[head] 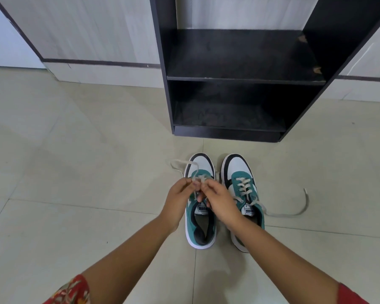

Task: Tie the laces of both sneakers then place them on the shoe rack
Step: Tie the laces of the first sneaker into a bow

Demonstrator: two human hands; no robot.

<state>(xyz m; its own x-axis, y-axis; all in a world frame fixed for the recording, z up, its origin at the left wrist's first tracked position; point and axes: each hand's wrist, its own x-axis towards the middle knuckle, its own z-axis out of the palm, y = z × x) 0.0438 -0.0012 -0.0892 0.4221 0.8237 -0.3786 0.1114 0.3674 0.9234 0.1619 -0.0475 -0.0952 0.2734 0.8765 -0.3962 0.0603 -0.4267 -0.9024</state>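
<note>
Reaching up from the bottom corners of the frame, two bare forearms are meeting over the left sneaker (200,207), each showing a scrap of red patterned sleeve (71,290) at the lower edge. The left hand (180,199) is curling its grip closed, fingertips pinching the pale lace (184,164) just above the teal tongue. The right hand (221,202) is doing likewise from the other side, its grip pressed together on the same lace, the two sets of fingertips nearly touching. One loose end of that lace is looping out toward the upper left of the shoe and lying on the floor (75,172).

Just beside it, toes pointing the same way, the right sneaker (241,194) is standing flat on the pale tiles, partly covered by the right wrist. Its lace end (294,212) is trailing untied across the floor toward the right of the frame.

Farther on, in the upper middle, the black shoe rack (239,80) is standing against a light wall, its two visible shelves dark.
</note>
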